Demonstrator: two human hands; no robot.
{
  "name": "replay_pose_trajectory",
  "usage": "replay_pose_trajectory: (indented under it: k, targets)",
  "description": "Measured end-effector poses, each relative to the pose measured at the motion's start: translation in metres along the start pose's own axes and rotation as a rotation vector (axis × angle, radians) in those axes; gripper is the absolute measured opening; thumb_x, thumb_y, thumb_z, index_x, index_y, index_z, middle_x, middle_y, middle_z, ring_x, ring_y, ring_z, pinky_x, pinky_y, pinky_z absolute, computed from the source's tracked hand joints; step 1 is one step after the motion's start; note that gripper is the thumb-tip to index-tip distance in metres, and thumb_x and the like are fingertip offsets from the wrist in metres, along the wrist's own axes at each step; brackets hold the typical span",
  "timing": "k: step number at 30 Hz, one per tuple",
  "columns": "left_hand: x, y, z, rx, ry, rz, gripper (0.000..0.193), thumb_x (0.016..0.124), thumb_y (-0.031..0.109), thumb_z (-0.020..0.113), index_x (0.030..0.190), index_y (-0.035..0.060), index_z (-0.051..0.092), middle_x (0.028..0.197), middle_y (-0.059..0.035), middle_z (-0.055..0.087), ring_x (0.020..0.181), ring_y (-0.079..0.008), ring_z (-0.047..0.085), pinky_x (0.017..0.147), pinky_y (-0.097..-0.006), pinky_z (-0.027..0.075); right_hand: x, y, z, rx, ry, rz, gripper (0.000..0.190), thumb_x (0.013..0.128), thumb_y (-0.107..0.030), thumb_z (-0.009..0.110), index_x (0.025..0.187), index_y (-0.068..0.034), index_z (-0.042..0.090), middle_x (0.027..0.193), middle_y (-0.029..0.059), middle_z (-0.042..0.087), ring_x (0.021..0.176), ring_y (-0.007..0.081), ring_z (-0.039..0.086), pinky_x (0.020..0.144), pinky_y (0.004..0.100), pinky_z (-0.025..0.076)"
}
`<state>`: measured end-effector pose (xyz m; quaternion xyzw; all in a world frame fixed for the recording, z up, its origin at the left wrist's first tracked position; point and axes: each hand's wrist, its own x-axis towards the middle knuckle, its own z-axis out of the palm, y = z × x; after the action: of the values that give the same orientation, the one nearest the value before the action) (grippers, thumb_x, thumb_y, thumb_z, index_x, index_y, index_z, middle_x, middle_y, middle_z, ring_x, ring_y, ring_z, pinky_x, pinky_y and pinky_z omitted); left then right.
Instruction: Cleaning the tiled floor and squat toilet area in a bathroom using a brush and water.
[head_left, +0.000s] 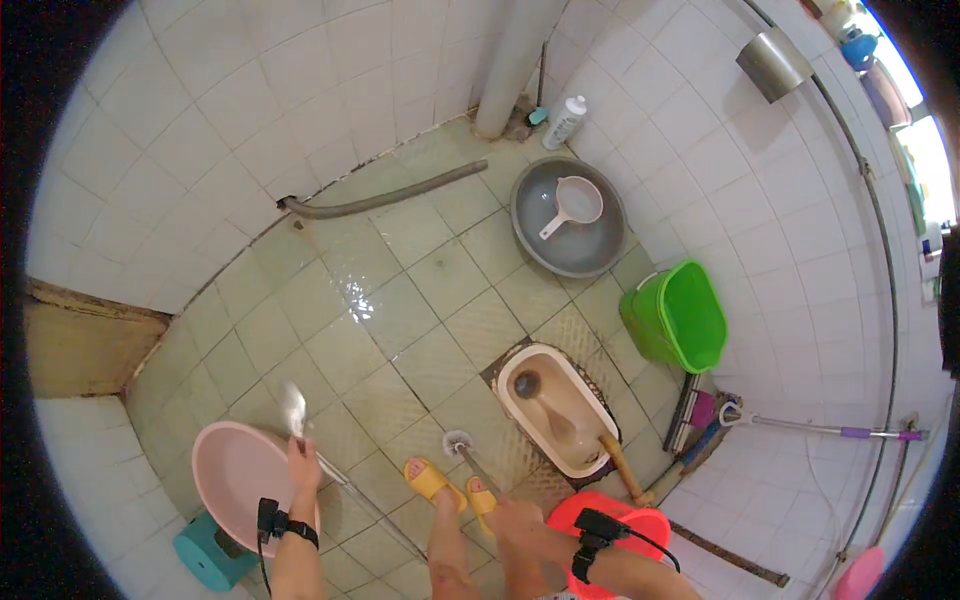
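Observation:
My right hand (517, 520) grips the grey handle of a toilet brush (456, 442). Its round, pale bristle head is low over the floor tiles, just in front of my yellow slippers (429, 480). To the right of the brush, a squat toilet pan (559, 416) is set in the floor, with brown staining inside. My left hand (304, 466) holds up a shiny, whitish object (294, 405), too blurred to name. Below that hand is a pink basin (236, 472). A metal pole (371, 506) slants past the left hand's right side.
A grey basin (536, 251) holds a white dipper (579, 199). Against the right wall are a green bucket (667, 319) and a mop (795, 426). A red bucket (592, 504) is beside my right arm. A grey hose (390, 199) crosses the wet tiles. A teal stool-like object (202, 551) is at left.

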<state>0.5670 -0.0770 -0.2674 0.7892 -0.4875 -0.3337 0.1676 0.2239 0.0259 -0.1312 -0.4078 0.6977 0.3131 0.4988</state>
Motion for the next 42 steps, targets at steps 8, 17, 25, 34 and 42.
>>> replay_pose_trajectory:
  k: [8,17,25,34,42]
  targets:
    - [-0.006,-0.036,-0.028,0.110,0.172,-0.039,0.023,0.080,0.020,0.051,0.084,-0.0026,0.046,0.074,-0.0163,0.053,0.069,-0.0291,0.053,0.063,-0.0374,0.041,-0.021,-0.014,-0.019,0.171,0.042,0.054,0.045,0.078,-0.041,0.035,0.093,-0.005,0.059,0.094,0.0152,0.059,0.089,0.0294,0.057,0.077,0.0392,0.044]
    - [-0.022,0.021,-0.007,0.283,0.045,-0.081,0.025,0.079,0.022,0.052,0.086,-0.0017,0.048,0.078,-0.0179,0.055,0.072,-0.0319,0.054,0.065,-0.0389,0.041,0.011,0.009,0.012,0.072,0.022,0.052,0.043,0.078,-0.039,0.037,0.090,-0.005,0.059,0.090,0.0154,0.060,0.086,0.0300,0.058,0.074,0.0403,0.045]
    - [-0.028,0.048,0.025,0.117,0.009,-0.026,0.022,0.077,0.018,0.052,0.086,-0.0019,0.048,0.077,-0.0192,0.055,0.073,-0.0342,0.054,0.066,-0.0389,0.041,0.027,0.045,0.033,-0.006,0.013,-0.084,0.042,0.078,-0.038,0.037,0.091,-0.004,0.058,0.089,0.0152,0.060,0.085,0.0302,0.058,0.073,0.0409,0.046]
    - [-0.030,0.050,0.060,0.087,-0.092,0.087,0.020,0.076,0.016,0.054,0.080,-0.0026,0.048,0.072,-0.0177,0.054,0.067,-0.0324,0.053,0.061,-0.0387,0.041,0.016,0.065,0.024,0.005,-0.041,-0.088,0.028,0.077,-0.027,0.043,0.095,-0.008,0.054,0.094,0.0126,0.055,0.087,0.0285,0.057,0.069,0.0406,0.047]
    - [-0.035,0.063,0.077,0.065,-0.147,0.163,0.021,0.077,0.018,0.053,0.085,-0.0019,0.049,0.076,-0.0168,0.054,0.068,-0.0308,0.054,0.061,-0.0379,0.041,0.004,0.070,0.022,-0.053,0.156,-0.407,0.023,0.075,-0.022,0.044,0.088,-0.008,0.057,0.091,0.0094,0.057,0.088,0.0275,0.057,0.068,0.0401,0.048]
